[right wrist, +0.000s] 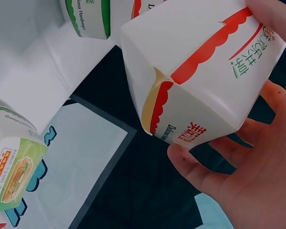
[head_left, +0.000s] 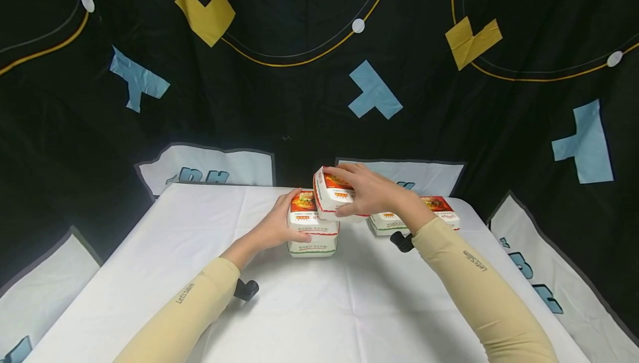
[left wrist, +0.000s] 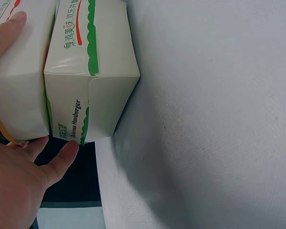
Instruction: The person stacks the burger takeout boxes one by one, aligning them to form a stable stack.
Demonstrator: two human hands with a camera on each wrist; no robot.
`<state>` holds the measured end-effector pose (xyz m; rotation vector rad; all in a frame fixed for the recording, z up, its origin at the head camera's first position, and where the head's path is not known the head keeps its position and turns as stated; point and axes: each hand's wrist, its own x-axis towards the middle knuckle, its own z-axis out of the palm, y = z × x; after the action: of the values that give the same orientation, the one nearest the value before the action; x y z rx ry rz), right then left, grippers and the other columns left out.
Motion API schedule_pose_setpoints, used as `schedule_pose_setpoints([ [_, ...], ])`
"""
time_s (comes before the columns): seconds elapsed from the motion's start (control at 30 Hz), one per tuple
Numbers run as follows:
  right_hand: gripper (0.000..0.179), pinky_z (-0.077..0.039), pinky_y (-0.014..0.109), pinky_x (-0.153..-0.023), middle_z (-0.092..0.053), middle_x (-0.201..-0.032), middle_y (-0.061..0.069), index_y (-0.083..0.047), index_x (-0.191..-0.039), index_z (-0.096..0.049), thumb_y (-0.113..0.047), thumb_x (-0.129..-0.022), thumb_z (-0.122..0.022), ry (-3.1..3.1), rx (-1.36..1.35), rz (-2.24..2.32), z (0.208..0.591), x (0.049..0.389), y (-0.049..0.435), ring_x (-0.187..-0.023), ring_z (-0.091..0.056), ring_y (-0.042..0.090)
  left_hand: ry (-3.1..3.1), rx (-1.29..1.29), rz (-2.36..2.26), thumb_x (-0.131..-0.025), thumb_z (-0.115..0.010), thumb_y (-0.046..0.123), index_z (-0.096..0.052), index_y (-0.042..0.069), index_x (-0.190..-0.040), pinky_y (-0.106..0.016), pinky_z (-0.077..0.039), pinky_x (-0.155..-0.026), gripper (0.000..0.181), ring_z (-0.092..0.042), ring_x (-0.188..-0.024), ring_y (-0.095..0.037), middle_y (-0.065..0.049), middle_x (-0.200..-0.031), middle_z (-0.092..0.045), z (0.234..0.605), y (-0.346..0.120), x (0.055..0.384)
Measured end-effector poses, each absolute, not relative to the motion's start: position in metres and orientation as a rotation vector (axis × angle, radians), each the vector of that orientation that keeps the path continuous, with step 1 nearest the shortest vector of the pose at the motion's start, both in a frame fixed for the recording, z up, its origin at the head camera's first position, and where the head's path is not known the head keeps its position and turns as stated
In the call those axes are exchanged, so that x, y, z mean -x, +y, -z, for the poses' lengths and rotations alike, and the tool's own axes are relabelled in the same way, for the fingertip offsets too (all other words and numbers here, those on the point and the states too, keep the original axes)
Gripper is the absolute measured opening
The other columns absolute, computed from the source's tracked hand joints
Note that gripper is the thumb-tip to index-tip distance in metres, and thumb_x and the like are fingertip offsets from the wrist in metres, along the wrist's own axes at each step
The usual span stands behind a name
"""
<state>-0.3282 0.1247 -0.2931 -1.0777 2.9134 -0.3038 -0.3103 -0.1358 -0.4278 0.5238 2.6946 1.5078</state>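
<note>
- Landmark: the two-box stack [head_left: 321, 230] on the white-covered bench [head_left: 279, 307]; all places below are given from it.
- Your left hand [head_left: 276, 224] lies against the stack's left side, its fingers [left wrist: 64, 160] and thumb curled about the red-trimmed upper box [head_left: 305, 218]; one fingertip reaches the green-trimmed lower box [left wrist: 109, 43].
- Your right hand [head_left: 371, 190] has its fingers [right wrist: 187, 160] and thumb clamped on a red-trimmed carton [head_left: 330, 196], above the stack and toward its right side.
- Key relation: the carton sits inside your right grasp, turned and tilted against the stack's level top and overlapping its right part in the head view; you cannot tell whether the two touch.
- Axis: the carton looks nearly square, so its tilt appears to matter more than any long direction.
- Nearer hand: your left is on the stack itself; your right bears the carton at the stack's right.
- Farther right of the stack, partly behind your right wrist, stand a green-trimmed box [head_left: 386, 225] and a red-topped box [head_left: 438, 203].
</note>
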Motion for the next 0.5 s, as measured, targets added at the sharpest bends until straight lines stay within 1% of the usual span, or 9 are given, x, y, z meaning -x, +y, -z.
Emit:
schedule_pose_setpoints([
  [0.1, 0.094, -0.051, 0.049, -0.100, -0.028, -0.163, 0.003, -0.042, -0.157, -0.029, -0.051, -0.079, -0.080, 2.912, 1.084, 0.302, 0.2932, 0.3289, 0.1239, -0.142, -0.029, 0.029, 2.697, -0.526, -1.505, -0.067, -0.093, 0.039, -0.016, 0.032, -0.158, -0.048, -0.045, -0.107, 0.120, -0.039, -0.133, -0.025, -0.003, -0.156, -0.026, 0.4287, -0.1359, 0.3110],
  [0.27, 0.095, -0.053, 0.045, -0.097, -0.033, -0.160, 0.002, -0.042, -0.155, -0.032, -0.050, -0.076, -0.084, 2.916, 1.126, 0.309, 0.2923, 0.3299, 0.1218, -0.139, -0.033, 0.026, 2.708, -0.539, -1.501, -0.066, -0.094, 0.039, -0.017, 0.030, -0.159, -0.048, -0.045, -0.107, 0.121, -0.039, -0.133, -0.025, -0.003, -0.156, -0.026, 0.4294, -0.1358, 0.3118],
  [0.33, 0.096, -0.053, 0.044, -0.096, -0.035, -0.159, 0.001, -0.040, -0.155, -0.033, -0.052, -0.075, -0.084, 2.913, 1.142, 0.314, 0.2915, 0.3300, 0.1206, -0.137, -0.034, 0.025, 2.714, -0.548, -1.501, -0.066, -0.094, 0.038, -0.017, 0.028, -0.159, -0.049, -0.044, -0.108, 0.121, -0.040, -0.133, -0.025, -0.004, -0.156, -0.027, 0.4292, -0.1358, 0.3120],
  [0.5, 0.095, -0.053, 0.040, -0.093, -0.041, -0.153, 0.000, -0.034, -0.153, -0.036, -0.053, -0.074, -0.085, 2.913, 1.147, 0.319, 0.2908, 0.3304, 0.1175, -0.130, -0.038, 0.022, 2.702, -0.553, -1.515, -0.067, -0.094, 0.037, -0.017, 0.029, -0.158, -0.048, -0.045, -0.107, 0.120, -0.039, -0.133, -0.024, -0.003, -0.155, -0.028, 0.4297, -0.1356, 0.3123],
])
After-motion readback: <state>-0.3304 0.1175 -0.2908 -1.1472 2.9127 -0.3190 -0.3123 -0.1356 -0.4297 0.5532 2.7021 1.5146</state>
